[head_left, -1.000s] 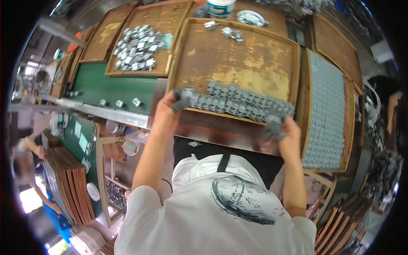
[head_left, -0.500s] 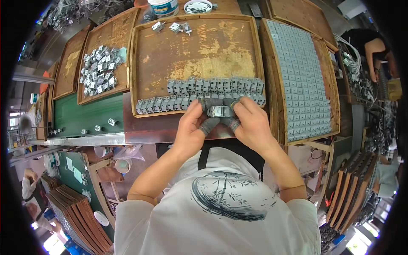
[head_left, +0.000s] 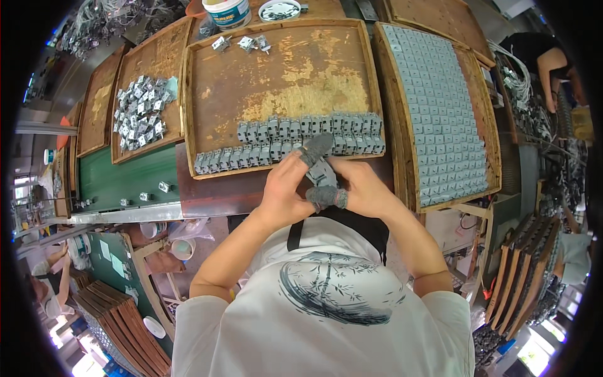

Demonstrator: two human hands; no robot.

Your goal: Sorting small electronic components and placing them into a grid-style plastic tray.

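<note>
My left hand (head_left: 284,191) and my right hand (head_left: 359,187) meet at the near edge of the middle wooden tray (head_left: 282,69). Between them they grip a small grey metal part (head_left: 323,173), turned on end, with grey fabric finger covers on the fingertips touching it. Just beyond the hands, two rows of the same grey metal parts (head_left: 286,141) lie side by side along the tray's near rim. Three loose parts (head_left: 242,43) lie at the tray's far edge.
A tray on the right (head_left: 477,88) is filled with several neat rows of grey parts. A tray on the left (head_left: 164,53) holds a loose heap of parts (head_left: 138,113). A green conveyor belt (head_left: 122,179) runs at left. A white tub (head_left: 227,11) stands behind. Another person's arm (head_left: 553,60) is at right.
My hands were apart at the two ends of the rows a second ago. They came together at the middle near edge, and the part between them is now turned on end.
</note>
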